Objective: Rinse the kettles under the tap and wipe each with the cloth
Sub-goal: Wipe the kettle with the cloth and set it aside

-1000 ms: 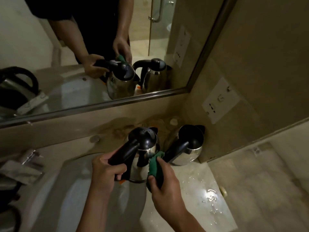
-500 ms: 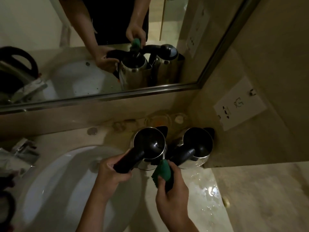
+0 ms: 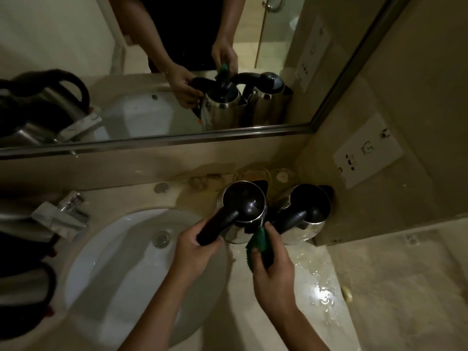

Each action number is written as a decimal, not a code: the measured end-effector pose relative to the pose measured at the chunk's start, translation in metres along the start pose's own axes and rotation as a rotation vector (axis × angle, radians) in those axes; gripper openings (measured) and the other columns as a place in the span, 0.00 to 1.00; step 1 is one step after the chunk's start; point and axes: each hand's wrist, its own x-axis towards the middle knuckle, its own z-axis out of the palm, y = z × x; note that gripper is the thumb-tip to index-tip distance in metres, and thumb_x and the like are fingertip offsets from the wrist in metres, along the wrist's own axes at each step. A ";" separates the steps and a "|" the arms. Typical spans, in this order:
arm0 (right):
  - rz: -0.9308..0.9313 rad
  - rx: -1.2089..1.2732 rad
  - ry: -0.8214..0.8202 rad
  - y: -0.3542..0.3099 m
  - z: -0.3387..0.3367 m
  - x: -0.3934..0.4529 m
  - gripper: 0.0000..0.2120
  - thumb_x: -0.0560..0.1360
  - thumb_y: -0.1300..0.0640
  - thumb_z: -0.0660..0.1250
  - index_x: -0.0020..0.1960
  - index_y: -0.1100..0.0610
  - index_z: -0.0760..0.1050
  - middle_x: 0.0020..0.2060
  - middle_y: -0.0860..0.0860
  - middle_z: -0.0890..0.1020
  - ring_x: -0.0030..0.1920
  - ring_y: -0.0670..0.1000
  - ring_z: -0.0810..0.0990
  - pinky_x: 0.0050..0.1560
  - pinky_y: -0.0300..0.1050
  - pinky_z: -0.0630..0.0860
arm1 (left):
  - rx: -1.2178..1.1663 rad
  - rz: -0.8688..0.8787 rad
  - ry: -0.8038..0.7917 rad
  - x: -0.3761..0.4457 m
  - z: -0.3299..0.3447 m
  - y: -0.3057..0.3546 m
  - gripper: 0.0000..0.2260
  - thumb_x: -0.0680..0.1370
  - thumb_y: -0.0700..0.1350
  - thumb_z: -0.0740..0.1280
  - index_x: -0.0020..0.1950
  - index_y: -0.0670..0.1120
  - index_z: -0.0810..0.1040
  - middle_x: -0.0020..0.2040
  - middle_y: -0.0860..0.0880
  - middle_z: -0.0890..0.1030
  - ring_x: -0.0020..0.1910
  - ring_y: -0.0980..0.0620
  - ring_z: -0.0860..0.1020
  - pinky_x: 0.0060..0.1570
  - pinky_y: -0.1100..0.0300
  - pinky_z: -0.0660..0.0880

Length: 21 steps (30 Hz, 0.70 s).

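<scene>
A wet stone counter (image 3: pixel 316 279) under a mirror (image 3: pixel 152 72) was seen, with a white sink (image 3: pixel 114 262) set into it. Just right of the sink, one kettle (image 3: pixel 243 211) was held by its handle in the curled left hand (image 3: pixel 195 252), apparently to steady it while the green cloth (image 3: pixel 258 244), clamped in the right hand (image 3: pixel 276 272), was pressed to its steel side for wiping. A second kettle (image 3: pixel 309 214) was stood close beside the first, farther from the sink, crowding the cloth, and a tap (image 3: pixel 73 209) was placed left of the sink.

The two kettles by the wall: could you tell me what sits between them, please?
In the head view, the right hand holds the green cloth in the gap between the held kettle and the second kettle.
</scene>
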 end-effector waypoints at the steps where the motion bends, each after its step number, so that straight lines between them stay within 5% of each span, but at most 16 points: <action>1: -0.012 -0.017 -0.010 0.000 -0.001 0.000 0.29 0.80 0.62 0.69 0.73 0.36 0.69 0.65 0.43 0.81 0.64 0.47 0.81 0.64 0.54 0.81 | 0.020 0.000 -0.038 -0.004 -0.001 0.003 0.22 0.76 0.40 0.74 0.62 0.64 0.78 0.55 0.56 0.85 0.56 0.61 0.82 0.52 0.64 0.77; 4: -0.009 -0.121 -0.073 -0.002 -0.004 -0.008 0.25 0.78 0.63 0.70 0.70 0.42 0.75 0.58 0.48 0.82 0.55 0.51 0.82 0.57 0.47 0.82 | -0.021 -0.060 -0.107 -0.024 -0.007 0.007 0.26 0.76 0.55 0.69 0.74 0.64 0.69 0.65 0.61 0.78 0.63 0.64 0.75 0.61 0.60 0.73; 7: 0.049 -0.260 -0.097 0.002 -0.009 -0.029 0.23 0.77 0.63 0.73 0.69 0.49 0.76 0.56 0.51 0.80 0.54 0.52 0.79 0.53 0.38 0.74 | -0.101 -0.082 -0.162 -0.050 -0.020 0.005 0.33 0.75 0.57 0.65 0.79 0.62 0.59 0.68 0.68 0.70 0.66 0.70 0.69 0.63 0.63 0.67; 11: 0.248 -0.421 -0.182 0.001 -0.006 -0.050 0.19 0.80 0.60 0.68 0.70 0.52 0.74 0.59 0.59 0.78 0.49 0.55 0.77 0.51 0.47 0.77 | -0.020 -0.130 -0.201 -0.085 -0.054 -0.004 0.26 0.81 0.54 0.64 0.79 0.57 0.65 0.72 0.58 0.73 0.70 0.59 0.72 0.62 0.64 0.71; 14: 0.387 -0.550 -0.300 -0.020 0.010 -0.064 0.23 0.80 0.49 0.66 0.71 0.57 0.71 0.66 0.60 0.74 0.59 0.61 0.78 0.63 0.54 0.78 | 0.030 -0.178 -0.171 -0.114 -0.091 -0.016 0.22 0.77 0.58 0.67 0.71 0.58 0.75 0.67 0.58 0.79 0.64 0.61 0.78 0.63 0.60 0.74; 17: 0.312 -0.505 -0.363 -0.058 0.039 -0.084 0.30 0.80 0.45 0.67 0.78 0.56 0.68 0.73 0.59 0.74 0.72 0.61 0.74 0.67 0.48 0.73 | 0.001 -0.236 -0.045 -0.142 -0.132 -0.026 0.25 0.71 0.63 0.67 0.65 0.56 0.78 0.59 0.54 0.84 0.49 0.56 0.84 0.46 0.60 0.73; 19: 0.246 -0.434 -0.407 -0.085 0.062 -0.101 0.28 0.81 0.46 0.67 0.78 0.55 0.68 0.73 0.56 0.75 0.69 0.59 0.76 0.64 0.46 0.73 | 0.068 -0.259 0.001 -0.161 -0.162 -0.038 0.31 0.68 0.65 0.66 0.68 0.54 0.77 0.57 0.55 0.84 0.48 0.54 0.84 0.48 0.57 0.75; 21: 0.191 -0.324 -0.435 -0.109 0.085 -0.119 0.24 0.81 0.48 0.68 0.75 0.54 0.73 0.69 0.53 0.78 0.61 0.54 0.79 0.59 0.46 0.74 | 0.299 -0.223 0.005 -0.181 -0.191 -0.046 0.24 0.76 0.60 0.67 0.71 0.57 0.74 0.59 0.58 0.80 0.52 0.55 0.81 0.54 0.57 0.76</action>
